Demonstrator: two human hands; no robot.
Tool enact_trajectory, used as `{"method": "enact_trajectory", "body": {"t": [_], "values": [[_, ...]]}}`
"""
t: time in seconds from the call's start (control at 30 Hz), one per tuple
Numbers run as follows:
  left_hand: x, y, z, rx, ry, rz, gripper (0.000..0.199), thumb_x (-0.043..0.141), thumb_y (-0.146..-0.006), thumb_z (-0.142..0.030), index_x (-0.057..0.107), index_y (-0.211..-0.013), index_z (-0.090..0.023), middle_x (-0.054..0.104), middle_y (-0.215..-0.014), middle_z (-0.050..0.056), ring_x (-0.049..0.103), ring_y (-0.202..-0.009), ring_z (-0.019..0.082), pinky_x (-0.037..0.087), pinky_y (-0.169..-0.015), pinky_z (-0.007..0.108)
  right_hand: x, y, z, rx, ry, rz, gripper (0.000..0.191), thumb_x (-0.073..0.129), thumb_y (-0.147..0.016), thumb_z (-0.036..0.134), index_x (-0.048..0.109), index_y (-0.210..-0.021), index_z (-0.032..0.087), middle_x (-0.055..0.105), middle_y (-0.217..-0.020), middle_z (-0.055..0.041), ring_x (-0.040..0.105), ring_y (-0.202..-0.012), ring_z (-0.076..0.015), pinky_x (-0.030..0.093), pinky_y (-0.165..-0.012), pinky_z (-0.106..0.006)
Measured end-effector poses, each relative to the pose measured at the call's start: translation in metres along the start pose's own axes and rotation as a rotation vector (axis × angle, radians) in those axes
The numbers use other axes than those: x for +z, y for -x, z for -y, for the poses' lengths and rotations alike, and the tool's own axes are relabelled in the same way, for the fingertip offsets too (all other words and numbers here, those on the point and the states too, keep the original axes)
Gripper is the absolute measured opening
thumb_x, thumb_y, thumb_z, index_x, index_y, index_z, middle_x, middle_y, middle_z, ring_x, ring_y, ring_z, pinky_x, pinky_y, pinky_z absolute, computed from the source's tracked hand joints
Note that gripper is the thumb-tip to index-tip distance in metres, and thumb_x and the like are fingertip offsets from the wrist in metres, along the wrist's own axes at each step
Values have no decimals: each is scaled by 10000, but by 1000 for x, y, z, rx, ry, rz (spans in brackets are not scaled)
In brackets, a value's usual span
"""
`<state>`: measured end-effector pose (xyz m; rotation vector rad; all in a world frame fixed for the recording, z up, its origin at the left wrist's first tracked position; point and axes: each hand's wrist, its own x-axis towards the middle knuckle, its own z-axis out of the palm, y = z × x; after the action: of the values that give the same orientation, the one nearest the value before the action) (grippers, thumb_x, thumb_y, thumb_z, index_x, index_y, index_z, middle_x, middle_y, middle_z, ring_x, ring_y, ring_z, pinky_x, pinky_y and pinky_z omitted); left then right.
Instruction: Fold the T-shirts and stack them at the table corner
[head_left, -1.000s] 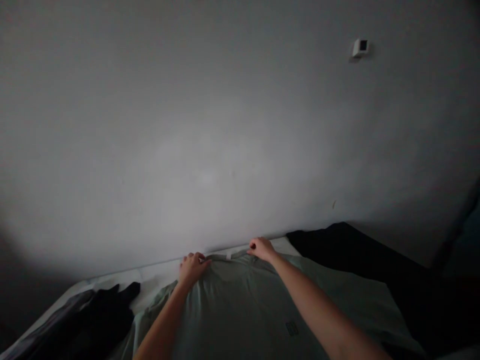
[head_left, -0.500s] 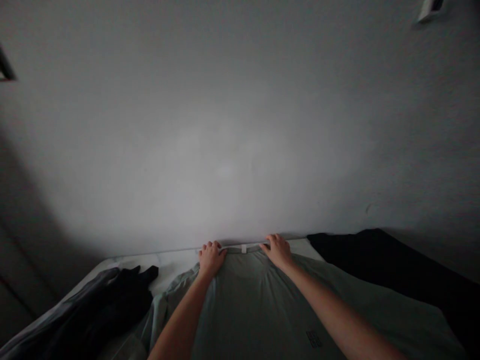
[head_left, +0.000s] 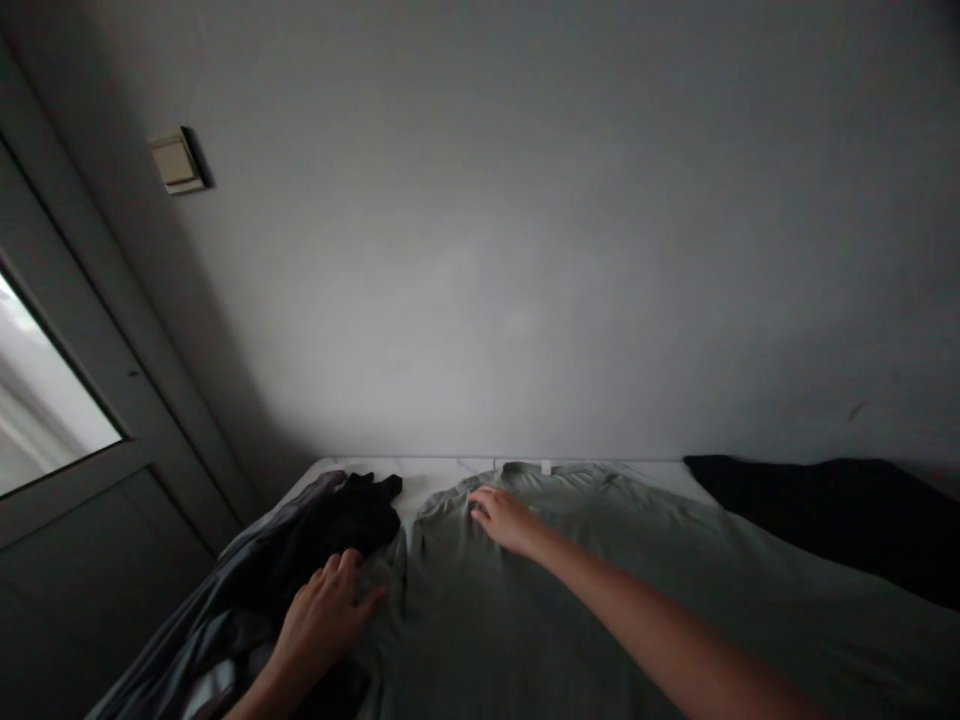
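Observation:
A grey-green shirt (head_left: pixel 555 580) lies spread on a white surface (head_left: pixel 450 467), its collar with a small white tag at the far edge by the wall. My right hand (head_left: pixel 504 518) rests on the shirt left of the collar, fingers apart and bent a little. Lower left, my left hand (head_left: pixel 328 605) is over the shirt's left sleeve, beside the dark clothes, with thumb and fingers apart. Neither hand visibly holds anything.
Dark clothes (head_left: pixel 300 540) are heaped on the left of the surface. Black cloth (head_left: pixel 817 520) lies at the right. Behind rises a grey wall (head_left: pixel 525 250) with a switch (head_left: pixel 177 160); a door (head_left: pixel 97 500) with a glass pane stands at the left.
Both hands have left the collar. The left moved down and left to the sleeve, the right moved left across the shirt. The view has turned left, showing the door.

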<state>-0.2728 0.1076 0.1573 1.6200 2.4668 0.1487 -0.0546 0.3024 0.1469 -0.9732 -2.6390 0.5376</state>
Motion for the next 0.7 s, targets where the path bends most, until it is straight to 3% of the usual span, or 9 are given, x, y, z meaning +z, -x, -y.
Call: {"method": "enact_trajectory", "body": {"t": [0.1, 0.23, 0.33, 0.4, 0.5, 0.57, 0.63, 0.7], "values": [[12, 6, 7, -60, 170, 54, 456, 441, -837, -514, 539, -1131, -180, 672, -1161, 123, 614, -1111, 274, 430, -950, 366, 21, -6, 21, 110, 76, -4, 384, 455, -935, 273, 621, -1262, 160, 581, -1350, -137, 525, -1238, -260, 373, -1058, -375], [12, -5, -2, -105, 329, 76, 382, 505, -799, -452, 578, -1036, -162, 691, -1105, 119, 631, -1069, 268, 446, -875, 323, 38, -7, 30, 244, 187, -9, 561, 405, -972, 437, 445, -1441, 132, 320, -1547, -169, 278, -1424, -326, 184, -1159, -498], [6, -9, 3, -54, 435, 64, 146, 483, -756, -265, 587, -822, -187, 698, -882, 44, 655, -918, 224, 441, -755, 276, 43, -6, 27, 244, 210, 12, 639, 321, -979, 543, 331, -1505, 181, 209, -1591, -133, 169, -1465, -304, 76, -1176, -528], [3, -5, 15, -16, 471, 17, 76, 454, -718, -194, 493, -655, -212, 621, -697, -13, 636, -790, 189, 411, -663, 250, 44, -6, 24, 249, 210, 32, 661, 289, -971, 586, 311, -1514, 209, 182, -1599, -122, 138, -1471, -302, 46, -1172, -543], [0, 11, 30, -36, 440, 47, 141, 463, -680, -150, 370, -614, -232, 515, -582, -58, 584, -614, 154, 365, -567, 239, 43, -7, 22, 247, 206, 53, 681, 284, -953, 632, 304, -1515, 248, 149, -1607, -116, 112, -1474, -311, 16, -1164, -556], [-6, 25, 32, -34, 335, 132, 133, 478, -678, -132, 394, -667, -234, 556, -621, -56, 595, -598, 159, 371, -564, 248, 43, -7, 23, 244, 208, 54, 689, 284, -945, 649, 303, -1515, 262, 139, -1609, -116, 107, -1475, -312, 7, -1162, -554], [-15, 33, 27, -19, 158, 174, 119, 504, -694, -139, 459, -755, -230, 639, -730, -18, 649, -711, 202, 406, -624, 274, 43, -6, 23, 244, 207, 53, 689, 277, -943, 653, 300, -1515, 270, 135, -1611, -112, 103, -1476, -309, 2, -1162, -551], [-24, 31, 16, -11, 24, 123, 106, 504, -769, -208, 516, -873, -220, 689, -871, 38, 670, -858, 247, 437, -707, 314, 43, -6, 23, 245, 199, 56, 689, 275, -942, 653, 293, -1518, 274, 128, -1613, -106, 98, -1477, -306, 0, -1163, -547]]}}
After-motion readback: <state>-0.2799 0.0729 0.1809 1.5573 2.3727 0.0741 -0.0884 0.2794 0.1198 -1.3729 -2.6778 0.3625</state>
